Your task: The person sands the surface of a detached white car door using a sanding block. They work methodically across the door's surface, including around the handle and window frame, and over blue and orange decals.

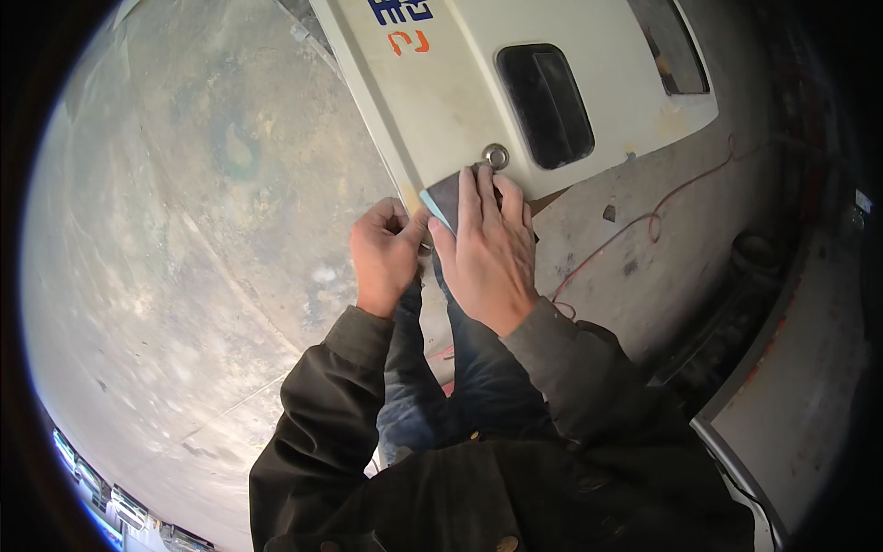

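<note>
Head view — right fingers (469,201) grasping blue-edged pad (445,196), on pale panel (440,106); left fingers (379,217) curled, hold unclear

Off-white painted panel (428,115), cut off above
Bare right hand (487,248) covers part of a flat, dark-grey, light-blue-edged pad (445,197); bare left hand (384,253), fingertip contact unclear.

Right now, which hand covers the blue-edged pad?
The right hand, laid across the pad; the left hand sits to its left, by the panel.

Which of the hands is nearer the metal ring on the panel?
Right: the right hand lies just below the metal ring; the left hand is farther, down and to its left.
</note>
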Demonstrator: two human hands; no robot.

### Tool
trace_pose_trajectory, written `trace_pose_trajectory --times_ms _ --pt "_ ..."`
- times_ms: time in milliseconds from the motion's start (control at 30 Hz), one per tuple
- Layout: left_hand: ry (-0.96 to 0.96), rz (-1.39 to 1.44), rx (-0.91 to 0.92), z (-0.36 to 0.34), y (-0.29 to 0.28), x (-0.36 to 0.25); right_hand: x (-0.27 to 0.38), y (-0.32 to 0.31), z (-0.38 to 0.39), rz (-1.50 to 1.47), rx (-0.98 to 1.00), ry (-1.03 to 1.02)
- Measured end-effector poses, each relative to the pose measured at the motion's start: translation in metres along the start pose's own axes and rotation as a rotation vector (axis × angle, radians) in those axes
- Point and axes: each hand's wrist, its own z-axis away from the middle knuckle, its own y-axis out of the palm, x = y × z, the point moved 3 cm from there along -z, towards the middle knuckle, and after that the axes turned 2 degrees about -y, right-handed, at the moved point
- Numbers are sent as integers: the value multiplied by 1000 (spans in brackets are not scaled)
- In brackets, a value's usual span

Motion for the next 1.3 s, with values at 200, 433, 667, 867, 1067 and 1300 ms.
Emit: trace_pose_trajectory --times_ms 200,433,667,867,1067,1300 --pt "43 -30 -35 3 0 3 6 7 -3 -47 -53 76" --pt "62 -48 -57 2 0 1 0 2 21 -20 26 23" --pt "60 -203 1 0 -5 -3 -2 3 -6 16 0 39" --pt "12 -81 18 3 -4 -9 -3 -3 7 25 71 48" --pt "13 -60 14 2 1 -11 -14 -4 -7 67 18 -70" --pt "-62 -14 4 3 2 -8 -69 -62 28 -4 -15 -159"
